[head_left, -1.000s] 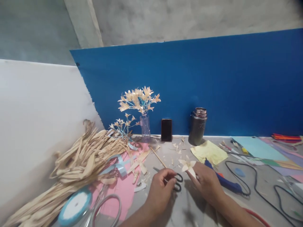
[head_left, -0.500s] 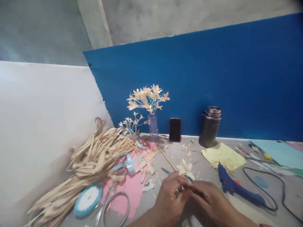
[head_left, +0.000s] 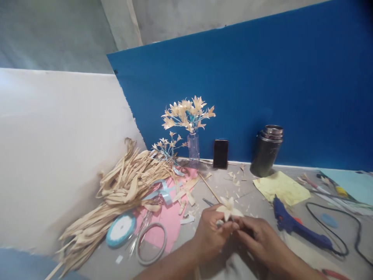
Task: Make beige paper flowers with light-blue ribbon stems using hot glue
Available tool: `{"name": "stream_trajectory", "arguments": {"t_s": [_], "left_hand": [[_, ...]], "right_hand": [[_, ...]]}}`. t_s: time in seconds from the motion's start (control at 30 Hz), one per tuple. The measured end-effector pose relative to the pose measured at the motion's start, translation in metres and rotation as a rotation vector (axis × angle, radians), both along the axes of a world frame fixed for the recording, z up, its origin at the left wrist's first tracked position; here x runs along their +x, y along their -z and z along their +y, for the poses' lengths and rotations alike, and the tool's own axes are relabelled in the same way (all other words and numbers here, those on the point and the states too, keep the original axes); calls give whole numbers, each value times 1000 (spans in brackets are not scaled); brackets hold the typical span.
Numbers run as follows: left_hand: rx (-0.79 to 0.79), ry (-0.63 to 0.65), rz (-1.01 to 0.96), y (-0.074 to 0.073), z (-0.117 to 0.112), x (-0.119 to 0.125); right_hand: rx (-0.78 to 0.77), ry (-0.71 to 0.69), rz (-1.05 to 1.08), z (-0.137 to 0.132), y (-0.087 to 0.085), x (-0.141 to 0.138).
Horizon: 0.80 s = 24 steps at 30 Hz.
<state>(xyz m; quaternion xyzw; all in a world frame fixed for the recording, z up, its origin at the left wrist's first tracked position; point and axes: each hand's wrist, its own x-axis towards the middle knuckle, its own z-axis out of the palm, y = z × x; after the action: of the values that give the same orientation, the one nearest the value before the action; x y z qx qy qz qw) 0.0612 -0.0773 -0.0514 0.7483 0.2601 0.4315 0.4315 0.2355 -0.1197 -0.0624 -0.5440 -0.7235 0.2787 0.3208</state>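
L hand & R hand meet over a grey surface. L grip is pinched closed on a pale flower btwn the hands; R hand is at its base, can't tell how tight that grip is. Blue glue gun lies to R; dried-leaf bundle, L.
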Motion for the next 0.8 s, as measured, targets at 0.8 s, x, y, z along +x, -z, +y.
{"name": "stream_trajectory", "arguments": {"t_s": [0.8], "left_hand": [[-573,-109,-224,-35,9,-12]], "right_hand": [[-85,97,182,1,-28,5]]}}
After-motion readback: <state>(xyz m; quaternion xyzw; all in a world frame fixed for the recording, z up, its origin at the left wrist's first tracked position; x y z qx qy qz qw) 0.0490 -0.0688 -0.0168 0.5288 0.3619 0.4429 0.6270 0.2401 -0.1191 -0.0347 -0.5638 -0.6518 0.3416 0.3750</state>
